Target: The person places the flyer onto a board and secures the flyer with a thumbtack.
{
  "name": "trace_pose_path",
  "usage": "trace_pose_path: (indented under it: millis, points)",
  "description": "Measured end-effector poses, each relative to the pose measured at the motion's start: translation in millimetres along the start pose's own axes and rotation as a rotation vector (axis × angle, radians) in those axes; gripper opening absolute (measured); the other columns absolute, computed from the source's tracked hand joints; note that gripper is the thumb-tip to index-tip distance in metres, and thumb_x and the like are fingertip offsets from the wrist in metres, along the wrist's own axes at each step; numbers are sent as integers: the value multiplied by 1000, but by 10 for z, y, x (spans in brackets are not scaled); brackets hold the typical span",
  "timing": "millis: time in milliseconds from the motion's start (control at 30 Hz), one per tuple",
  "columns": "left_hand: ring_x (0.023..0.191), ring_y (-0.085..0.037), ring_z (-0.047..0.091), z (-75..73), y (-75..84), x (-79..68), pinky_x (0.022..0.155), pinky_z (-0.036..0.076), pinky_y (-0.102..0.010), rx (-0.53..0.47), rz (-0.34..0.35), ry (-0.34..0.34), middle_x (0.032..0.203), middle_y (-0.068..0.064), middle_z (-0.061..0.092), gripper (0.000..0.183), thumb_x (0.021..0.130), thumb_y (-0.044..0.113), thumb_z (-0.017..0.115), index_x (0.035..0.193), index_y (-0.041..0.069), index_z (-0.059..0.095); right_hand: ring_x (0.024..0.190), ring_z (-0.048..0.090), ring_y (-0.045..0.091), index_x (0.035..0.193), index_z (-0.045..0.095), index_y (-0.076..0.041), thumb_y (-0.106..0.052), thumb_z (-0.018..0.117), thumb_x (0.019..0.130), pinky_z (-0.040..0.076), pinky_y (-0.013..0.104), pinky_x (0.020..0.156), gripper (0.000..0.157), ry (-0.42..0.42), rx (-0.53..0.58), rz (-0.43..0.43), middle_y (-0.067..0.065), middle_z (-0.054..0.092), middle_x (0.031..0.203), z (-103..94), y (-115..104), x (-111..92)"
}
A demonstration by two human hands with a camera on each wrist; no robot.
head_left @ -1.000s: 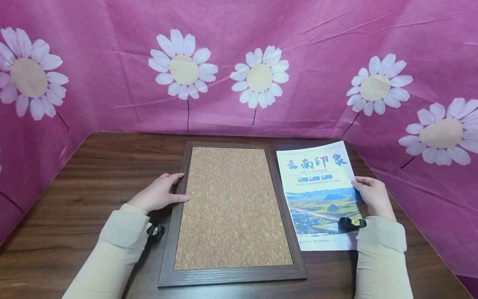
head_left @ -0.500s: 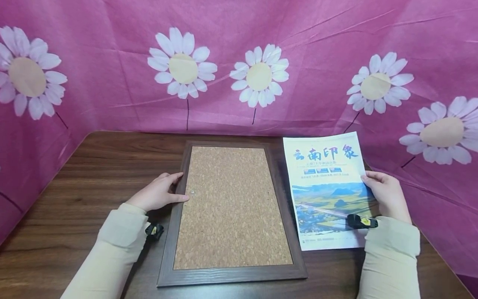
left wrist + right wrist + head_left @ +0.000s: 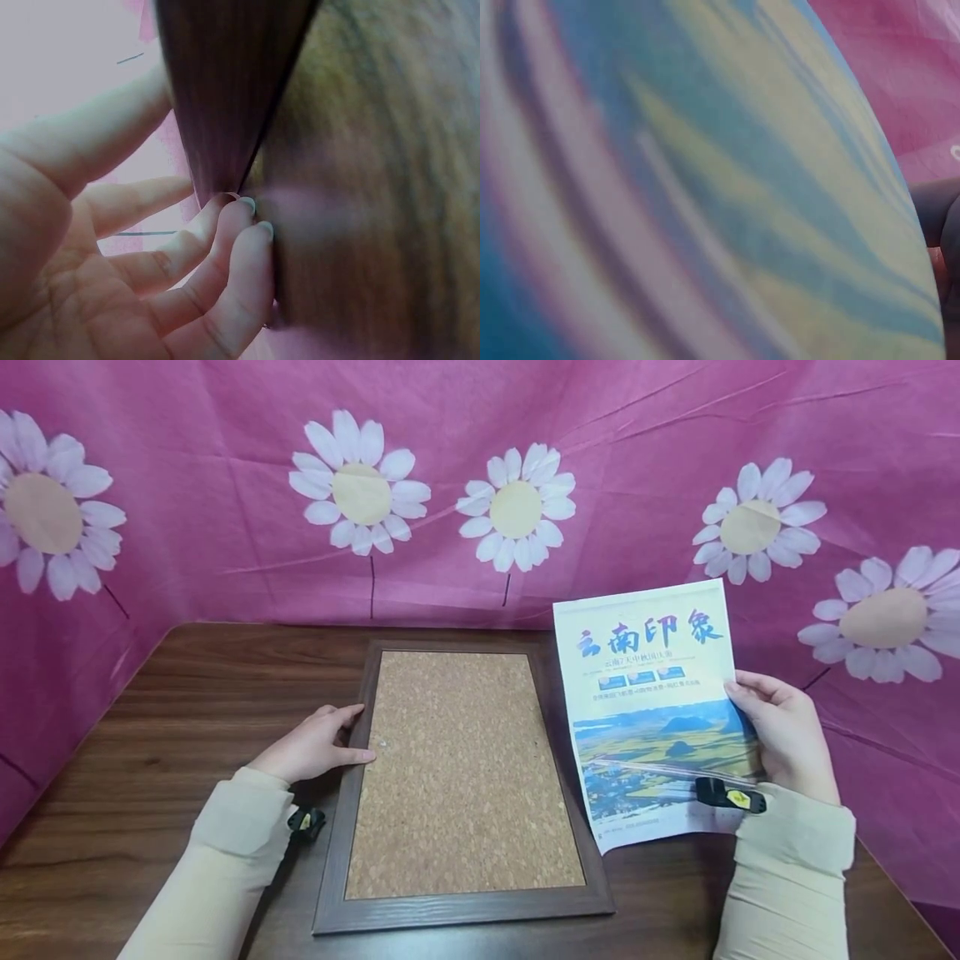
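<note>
A cork board (image 3: 465, 777) with a dark brown wooden frame lies on the table in the head view. My left hand (image 3: 311, 747) holds its left side, thumb on the upper face and fingers at the outer edge. The left wrist view shows the fingertips (image 3: 251, 232) curled against the brown frame (image 3: 232, 82). To the right of the board, a printed poster (image 3: 645, 693) with large Chinese characters and a landscape is tilted up. My right hand (image 3: 791, 731) pinches its right edge. The landscape print of the poster (image 3: 742, 187) fills most of the right wrist view.
The brown wood-grain table (image 3: 195, 710) extends left of the board. A pink cloth (image 3: 450, 410) printed with white daisies hangs behind the table and along both sides. The poster's lower left corner is close to the board's right frame.
My right hand has raised the poster, shifting it rightward first and then tilting its top up and back to the left. The left hand and the board have stayed in place.
</note>
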State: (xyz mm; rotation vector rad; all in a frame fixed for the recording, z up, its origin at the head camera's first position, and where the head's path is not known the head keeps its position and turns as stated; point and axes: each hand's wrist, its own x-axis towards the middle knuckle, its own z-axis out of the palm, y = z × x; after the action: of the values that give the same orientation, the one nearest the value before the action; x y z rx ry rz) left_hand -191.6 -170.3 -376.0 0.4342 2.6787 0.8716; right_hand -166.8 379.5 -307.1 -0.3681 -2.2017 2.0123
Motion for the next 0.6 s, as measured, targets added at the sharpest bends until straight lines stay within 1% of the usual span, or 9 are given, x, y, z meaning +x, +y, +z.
trace_pose_path:
  millis: [133, 367, 467, 600]
  points:
    - [100, -28, 58, 1, -3, 17, 93, 49, -53, 7, 3, 3, 130, -30, 47, 87, 90, 39, 72, 151, -6, 30, 60, 66, 5, 94, 73, -30, -17, 70, 93, 52, 19, 53, 13, 6, 34, -23, -14, 73, 76, 59, -39, -21]
    - [102, -29, 60, -4, 1, 31, 91, 51, -50, -5, -4, -5, 133, -30, 45, 87, 90, 39, 72, 152, -5, 29, 61, 67, 5, 95, 74, -29, -20, 73, 91, 54, 20, 54, 10, 41, 57, -37, -13, 73, 76, 236, -92, -27]
    - [103, -30, 60, -6, -3, 25, 91, 51, -50, -7, -10, -8, 134, -30, 45, 87, 90, 39, 71, 153, -4, 29, 61, 67, 5, 96, 73, -28, -21, 73, 91, 54, 20, 54, 10, 36, 67, -43, -13, 73, 77, 317, -103, -36]
    - [104, -30, 60, -5, -21, 20, 92, 50, -51, -9, -16, -11, 135, -31, 43, 87, 91, 39, 72, 153, -4, 29, 64, 67, 5, 98, 73, -27, -21, 73, 90, 55, 20, 56, 10, 8, 103, -45, -12, 74, 80, 450, -97, -51]
